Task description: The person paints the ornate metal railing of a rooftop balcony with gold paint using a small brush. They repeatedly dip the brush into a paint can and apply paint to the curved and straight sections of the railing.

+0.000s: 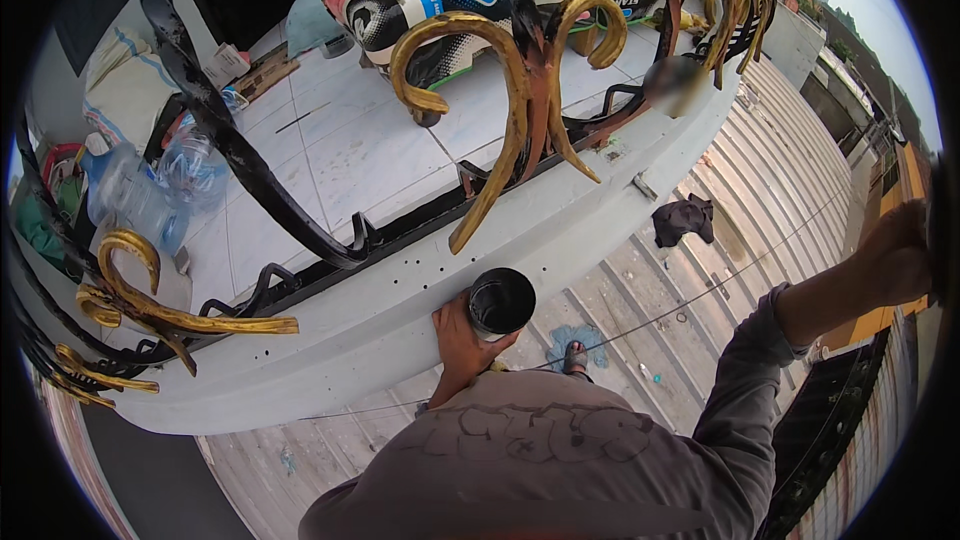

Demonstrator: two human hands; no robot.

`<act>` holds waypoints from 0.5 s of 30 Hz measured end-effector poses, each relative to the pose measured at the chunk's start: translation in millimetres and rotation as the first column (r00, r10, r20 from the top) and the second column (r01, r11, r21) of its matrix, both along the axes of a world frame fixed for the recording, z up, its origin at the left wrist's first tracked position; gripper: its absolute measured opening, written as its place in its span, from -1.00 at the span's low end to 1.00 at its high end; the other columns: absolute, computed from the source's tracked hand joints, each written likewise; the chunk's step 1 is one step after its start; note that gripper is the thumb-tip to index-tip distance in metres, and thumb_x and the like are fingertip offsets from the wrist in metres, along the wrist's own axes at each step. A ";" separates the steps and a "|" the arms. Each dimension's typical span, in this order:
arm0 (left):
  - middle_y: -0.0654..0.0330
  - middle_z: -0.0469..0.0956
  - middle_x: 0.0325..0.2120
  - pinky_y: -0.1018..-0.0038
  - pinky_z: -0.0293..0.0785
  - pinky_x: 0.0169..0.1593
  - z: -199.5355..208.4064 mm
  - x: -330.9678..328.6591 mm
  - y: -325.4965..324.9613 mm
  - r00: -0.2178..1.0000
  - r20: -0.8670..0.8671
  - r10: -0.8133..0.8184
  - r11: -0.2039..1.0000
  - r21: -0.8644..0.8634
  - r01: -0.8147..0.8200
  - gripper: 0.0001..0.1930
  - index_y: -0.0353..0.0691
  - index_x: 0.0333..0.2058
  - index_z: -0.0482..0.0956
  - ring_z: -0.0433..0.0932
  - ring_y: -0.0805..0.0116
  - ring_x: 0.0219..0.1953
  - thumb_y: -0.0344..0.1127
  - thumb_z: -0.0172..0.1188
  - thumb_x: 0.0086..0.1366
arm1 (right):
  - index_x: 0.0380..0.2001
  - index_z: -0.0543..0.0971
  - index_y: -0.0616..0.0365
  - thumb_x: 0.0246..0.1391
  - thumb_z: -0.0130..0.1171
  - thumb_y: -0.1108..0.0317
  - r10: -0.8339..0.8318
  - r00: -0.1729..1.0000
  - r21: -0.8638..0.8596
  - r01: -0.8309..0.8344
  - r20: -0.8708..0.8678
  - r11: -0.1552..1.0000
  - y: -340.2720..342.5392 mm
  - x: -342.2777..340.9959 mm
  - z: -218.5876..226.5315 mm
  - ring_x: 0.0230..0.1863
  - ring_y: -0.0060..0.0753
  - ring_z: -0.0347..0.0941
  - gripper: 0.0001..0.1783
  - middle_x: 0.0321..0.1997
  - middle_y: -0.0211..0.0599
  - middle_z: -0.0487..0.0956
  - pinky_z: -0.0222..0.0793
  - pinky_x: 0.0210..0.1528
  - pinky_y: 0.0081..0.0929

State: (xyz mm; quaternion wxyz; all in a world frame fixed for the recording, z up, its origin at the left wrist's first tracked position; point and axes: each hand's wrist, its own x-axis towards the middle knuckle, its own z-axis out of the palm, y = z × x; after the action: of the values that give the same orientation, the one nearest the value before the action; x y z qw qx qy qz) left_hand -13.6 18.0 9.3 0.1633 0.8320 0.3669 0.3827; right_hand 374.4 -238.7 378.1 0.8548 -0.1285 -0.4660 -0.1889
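Note:
My left hand (462,342) is wrapped round a dark can (502,302) with a black inside, at the outer edge of a white ledge (385,330). Black streaks mark the can's inner wall; I cannot make out how full it is. At the far right, my right hand (897,245) is raised away from the ledge, and its fingers are lost in the dark rim of the picture. A wrought-iron railing stands along the ledge, with twisted black bars (200,90) and gold scrolls (515,105). One stem between the scrolls is reddish brown.
Below me is a ribbed metal roof (640,340), crossed by a thin cable. A dark cloth (685,220) and a blue patch (570,340) lie on it. Behind the railing are a tiled floor (330,145), a colourful covered mattress (450,0) and clear plastic bottles (150,195).

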 end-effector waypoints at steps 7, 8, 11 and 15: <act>0.02 0.45 0.02 -0.02 0.23 0.19 -7.3 -0.9 3.3 0.999 0.007 -0.038 0.997 0.069 0.037 -0.03 -0.31 0.15 0.39 0.34 -0.08 0.14 0.12 0.63 -0.14 | -0.18 0.54 0.18 0.40 0.10 0.26 0.203 0.808 -0.195 -0.362 -0.553 0.911 21.5 -98.3 -188.7 -0.33 -0.54 0.50 -0.80 -0.39 -0.30 0.48 0.43 -0.44 -0.74; 0.06 0.48 0.06 -0.01 0.22 0.22 -9.4 -2.1 3.7 0.999 -0.006 -0.043 0.995 0.087 0.043 -0.05 -0.30 0.18 0.42 0.32 -0.05 0.18 0.11 0.60 -0.12 | -0.22 0.53 0.19 0.39 0.12 0.24 0.136 0.752 -0.239 -0.367 -0.644 0.899 32.6 -116.7 -199.3 -0.42 -0.55 0.48 -0.78 -0.43 -0.30 0.47 0.39 -0.52 -0.74; 0.13 0.50 0.21 0.01 0.13 0.28 -14.4 -5.0 4.7 0.996 0.064 -0.068 0.998 0.020 0.067 -0.02 -0.26 0.24 0.42 0.35 -0.01 0.22 0.27 0.49 -0.05 | -0.33 0.53 0.25 0.28 0.24 0.24 0.022 0.857 -0.645 -0.405 -0.515 0.648 61.7 -154.1 -206.2 -0.65 -0.58 0.46 -0.73 -0.47 -0.17 0.60 0.22 -0.75 -0.67; 0.18 0.48 0.25 0.08 0.13 0.26 -16.2 -2.8 4.4 0.999 0.008 -0.053 0.997 0.057 0.053 -0.06 -0.24 0.27 0.41 0.36 0.05 0.23 0.26 0.42 0.04 | -0.42 0.63 0.30 0.12 0.46 0.39 -0.045 0.941 -0.908 -0.309 -0.335 0.284 92.0 -187.6 -197.0 -0.59 -0.57 0.53 -0.79 -0.53 -0.25 0.64 0.35 -0.56 -0.68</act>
State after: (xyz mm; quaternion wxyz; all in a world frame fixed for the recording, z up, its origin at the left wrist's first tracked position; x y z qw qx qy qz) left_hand -16.5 22.4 -6.9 0.1515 0.8439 0.3330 0.3925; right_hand 186.8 -146.7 181.1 0.6823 -0.5968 -0.3617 0.2181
